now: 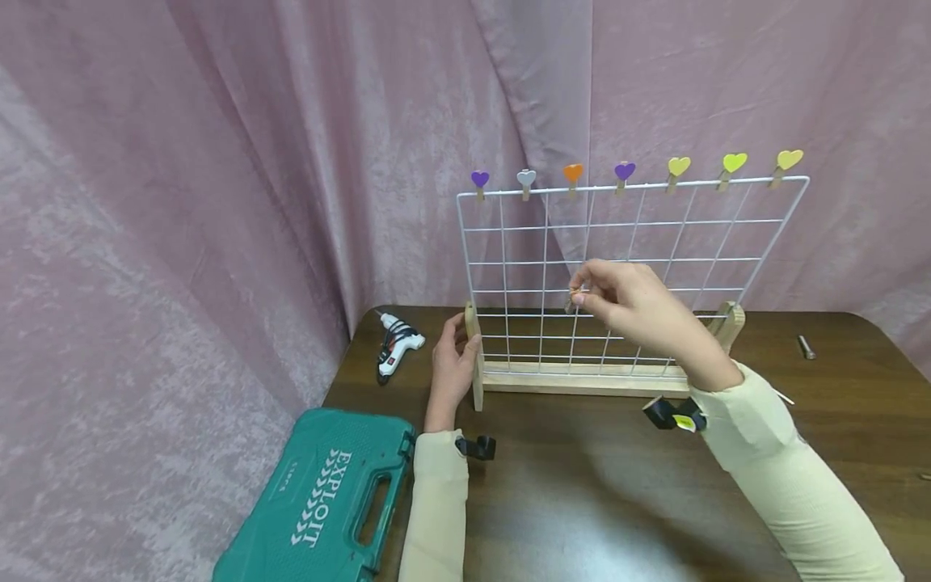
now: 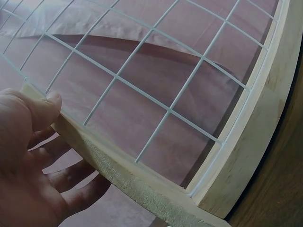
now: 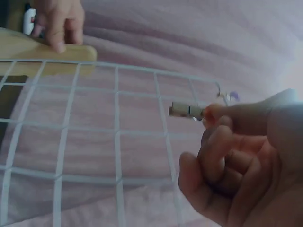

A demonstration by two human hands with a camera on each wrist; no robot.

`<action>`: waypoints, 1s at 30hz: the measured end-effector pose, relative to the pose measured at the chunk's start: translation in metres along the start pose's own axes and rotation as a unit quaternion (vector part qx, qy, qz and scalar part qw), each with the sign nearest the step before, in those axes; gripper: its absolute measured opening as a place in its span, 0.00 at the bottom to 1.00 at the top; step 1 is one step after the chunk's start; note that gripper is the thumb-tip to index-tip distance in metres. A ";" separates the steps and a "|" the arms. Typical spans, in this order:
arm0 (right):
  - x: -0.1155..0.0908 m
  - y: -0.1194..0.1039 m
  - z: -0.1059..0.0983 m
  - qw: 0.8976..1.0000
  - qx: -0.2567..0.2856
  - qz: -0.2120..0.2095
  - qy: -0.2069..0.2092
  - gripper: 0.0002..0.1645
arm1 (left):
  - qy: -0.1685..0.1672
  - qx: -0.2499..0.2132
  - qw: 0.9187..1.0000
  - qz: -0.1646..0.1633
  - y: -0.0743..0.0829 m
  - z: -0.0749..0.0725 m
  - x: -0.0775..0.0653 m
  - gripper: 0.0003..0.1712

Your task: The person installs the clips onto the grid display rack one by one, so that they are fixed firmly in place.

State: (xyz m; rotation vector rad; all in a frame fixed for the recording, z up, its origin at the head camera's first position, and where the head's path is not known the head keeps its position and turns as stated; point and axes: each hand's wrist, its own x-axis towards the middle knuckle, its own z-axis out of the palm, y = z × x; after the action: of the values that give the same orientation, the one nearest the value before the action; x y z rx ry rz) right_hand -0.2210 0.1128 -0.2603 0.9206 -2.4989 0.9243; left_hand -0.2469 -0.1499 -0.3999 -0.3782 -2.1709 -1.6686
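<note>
A white wire grid [image 1: 545, 262] stands upright in a wooden stand [image 1: 582, 380]. Along its top wire is a row of several wooden clothespins with coloured hearts, among them an orange heart [image 1: 573, 173] and a purple heart [image 1: 625, 170]. My left hand [image 1: 454, 364] grips the stand's left upright [image 2: 90, 146], thumb on one side and fingers on the other. Between thumb and index finger, my right hand [image 1: 640, 311] pinches a small wooden clothespin [image 3: 182, 110] in front of the grid's middle. The fingertips cover the clothespin's other end.
A white glue gun [image 1: 396, 343] lies left of the stand. Nearer, at the left, is a green tool case [image 1: 320, 493]. A small metal cylinder [image 1: 806, 347] lies on the brown table [image 1: 553, 501] at the right. Pink curtain [image 1: 407, 121] hangs behind.
</note>
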 end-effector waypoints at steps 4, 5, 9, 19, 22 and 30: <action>0.025 -0.022 0.004 0.999 -0.033 -0.006 0.028 0.02 | 0.002 -0.004 1.000 0.004 0.001 -0.002 -0.001 0.22; 0.031 -0.027 0.005 0.999 -0.035 -0.005 0.037 0.02 | 0.004 -0.005 1.000 0.006 0.001 -0.002 -0.001 0.22; 0.053 -0.044 0.008 0.998 -0.031 0.002 0.063 0.04 | 0.016 -0.007 1.000 0.013 0.001 0.001 0.000 0.22; 0.085 -0.054 0.025 0.993 -0.008 0.027 0.118 0.04 | 0.004 -0.007 1.000 -0.006 0.006 0.009 0.000 0.23; 0.092 -0.052 0.028 0.991 -0.005 0.039 0.130 0.04 | 0.005 -0.006 1.000 -0.011 0.006 0.008 -0.001 0.24; 0.105 -0.051 0.030 0.983 -0.013 0.011 0.180 0.07 | 0.011 0.000 1.000 -0.013 0.007 0.008 0.001 0.23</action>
State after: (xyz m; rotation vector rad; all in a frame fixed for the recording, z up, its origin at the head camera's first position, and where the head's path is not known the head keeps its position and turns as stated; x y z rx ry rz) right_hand -0.2669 0.0142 -0.2071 0.6498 -2.2106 0.9654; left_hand -0.2458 -0.1407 -0.3957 -0.3311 -2.1680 -1.6792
